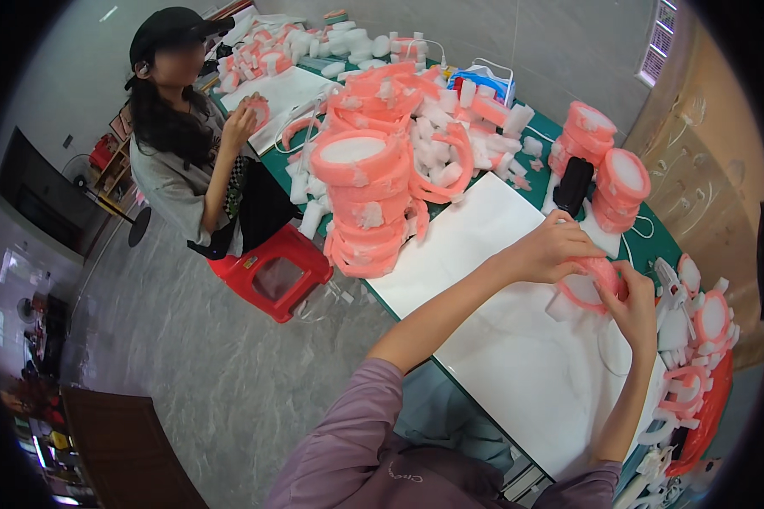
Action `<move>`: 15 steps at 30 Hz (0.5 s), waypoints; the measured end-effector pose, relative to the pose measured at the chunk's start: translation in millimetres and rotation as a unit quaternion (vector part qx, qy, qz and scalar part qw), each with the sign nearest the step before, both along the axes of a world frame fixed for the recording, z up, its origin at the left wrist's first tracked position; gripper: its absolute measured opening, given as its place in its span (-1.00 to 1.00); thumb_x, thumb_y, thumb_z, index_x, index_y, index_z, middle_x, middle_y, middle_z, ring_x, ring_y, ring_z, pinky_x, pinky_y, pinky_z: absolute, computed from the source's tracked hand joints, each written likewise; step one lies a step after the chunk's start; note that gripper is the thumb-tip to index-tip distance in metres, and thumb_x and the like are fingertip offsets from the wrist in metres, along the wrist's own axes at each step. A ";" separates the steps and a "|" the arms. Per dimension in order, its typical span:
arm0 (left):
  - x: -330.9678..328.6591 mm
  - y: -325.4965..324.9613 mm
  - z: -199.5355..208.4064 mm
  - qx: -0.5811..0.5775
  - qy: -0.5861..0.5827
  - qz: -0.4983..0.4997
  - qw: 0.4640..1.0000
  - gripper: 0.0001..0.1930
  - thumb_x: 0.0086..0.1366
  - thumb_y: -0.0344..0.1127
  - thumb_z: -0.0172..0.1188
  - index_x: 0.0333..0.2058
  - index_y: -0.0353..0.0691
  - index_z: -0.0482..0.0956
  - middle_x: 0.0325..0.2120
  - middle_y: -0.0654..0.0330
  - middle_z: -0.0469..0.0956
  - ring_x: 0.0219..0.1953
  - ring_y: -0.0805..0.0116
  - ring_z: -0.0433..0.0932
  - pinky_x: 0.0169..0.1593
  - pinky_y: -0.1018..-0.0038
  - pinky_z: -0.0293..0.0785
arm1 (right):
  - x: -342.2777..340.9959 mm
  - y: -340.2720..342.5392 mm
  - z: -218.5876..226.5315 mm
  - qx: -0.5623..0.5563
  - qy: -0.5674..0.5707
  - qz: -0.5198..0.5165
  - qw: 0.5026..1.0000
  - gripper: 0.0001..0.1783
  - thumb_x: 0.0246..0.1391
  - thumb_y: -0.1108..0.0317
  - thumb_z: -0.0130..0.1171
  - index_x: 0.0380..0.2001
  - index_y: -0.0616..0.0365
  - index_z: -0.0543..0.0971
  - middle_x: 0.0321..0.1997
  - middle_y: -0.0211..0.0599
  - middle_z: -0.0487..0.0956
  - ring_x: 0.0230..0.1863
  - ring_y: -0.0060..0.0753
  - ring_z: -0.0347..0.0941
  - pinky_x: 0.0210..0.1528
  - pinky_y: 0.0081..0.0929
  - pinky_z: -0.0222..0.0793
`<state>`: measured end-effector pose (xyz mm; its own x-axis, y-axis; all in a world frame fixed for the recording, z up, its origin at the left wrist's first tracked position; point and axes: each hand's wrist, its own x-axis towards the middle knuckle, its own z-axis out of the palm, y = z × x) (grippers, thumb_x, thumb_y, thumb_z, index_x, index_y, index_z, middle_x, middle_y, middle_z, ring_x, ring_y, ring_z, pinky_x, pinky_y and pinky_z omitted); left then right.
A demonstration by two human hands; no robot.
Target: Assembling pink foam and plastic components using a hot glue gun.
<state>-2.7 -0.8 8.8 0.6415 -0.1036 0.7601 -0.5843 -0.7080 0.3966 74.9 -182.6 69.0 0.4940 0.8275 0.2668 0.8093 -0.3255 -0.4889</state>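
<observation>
Both my hands are closed round a pink foam ring (pixel 584 293) just over the white work sheet (pixel 492 318). My left hand (pixel 558 248) grips its upper left edge, while my right hand (pixel 633 304) pinches the right side between thumb and fingers. A small whitish piece (pixel 558 307) sits at the ring's lower left; whether it is joined to the ring I cannot tell. Beyond my left hand, a black case-like object (pixel 574 187) lies beside short stacks of pink rings with white middles (pixel 621 182).
A tall stack of pink rings (pixel 367 204) stands left of the sheet, with loose white foam pieces (pixel 437 148) behind. More foam parts (pixel 688 386) crowd the right edge by a red bag (pixel 706 424). A co-worker (pixel 182 144) sits on a red stool (pixel 272 276), holding a pink piece.
</observation>
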 end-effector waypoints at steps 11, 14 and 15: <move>29.9 2.4 -26.8 -0.037 -0.033 -0.056 0.997 -0.74 -0.13 -0.17 0.22 -0.37 0.00 0.59 -0.48 0.32 0.52 -0.36 0.34 0.45 -0.24 0.32 0.20 | 40.5 -12.5 -38.1 0.060 -0.156 0.042 0.985 -0.74 -0.10 0.41 0.14 -0.30 0.30 0.46 -0.47 -0.27 0.34 -0.52 -0.46 0.21 -0.52 -0.54 0.12; 29.1 8.3 -32.3 -0.020 -0.038 -0.027 0.999 -0.77 -0.15 -0.14 0.23 -0.43 0.01 0.61 -0.53 0.32 0.53 -0.42 0.30 0.47 -0.36 0.35 0.26 | 40.5 -6.9 -52.8 0.083 -0.074 0.043 0.993 -0.78 -0.07 0.39 0.12 -0.33 0.28 0.45 -0.55 -0.40 0.27 -0.56 -0.57 0.13 -0.55 -0.58 0.04; 27.6 8.7 -30.0 -0.014 -0.042 -0.028 0.999 -0.76 -0.16 -0.12 0.23 -0.44 0.03 0.61 -0.55 0.32 0.53 -0.44 0.28 0.47 -0.41 0.36 0.27 | 43.9 -3.5 -56.3 0.102 -0.046 0.025 0.993 -0.80 -0.02 0.37 0.08 -0.33 0.26 0.44 -0.59 -0.49 0.22 -0.58 -0.63 0.07 -0.57 -0.61 -0.02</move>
<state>24.9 7.8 -21.2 0.5685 -0.1154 0.8145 -0.6544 -0.6634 0.3627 118.9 -186.1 12.7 0.4205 0.7745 0.4726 0.8657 -0.1866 -0.4645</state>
